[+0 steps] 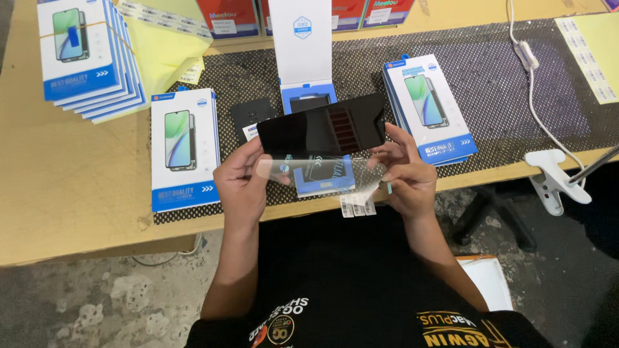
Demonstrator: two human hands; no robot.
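A flat black rectangular phone display panel (322, 131) is held level above the near edge of the wooden bench (71, 187), gripped at its two short ends: the left hand (244, 180) is closed on the left end, the right hand (407, 174) on the right end, fingers pinched. Just beneath the panel, a thin clear protective film (322, 175) is caught between the same fingers and hangs partly free of the panel. The step in hand is judged to be the peeling or fitting of this film against the panel face; which of the two cannot be told. The next move would call for a steady pinch on the film edge and a firm hold on the panel, so that neither is bent. Behind the hands, on the black perforated mat (503, 84), an opened white and blue box (303, 58) stands upright. A stack of white and blue retail boxes (184, 148) lies at the mat's left edge, another stack (429, 109) to the right. A white clamp (554, 180) is fixed at the bench's near right edge.
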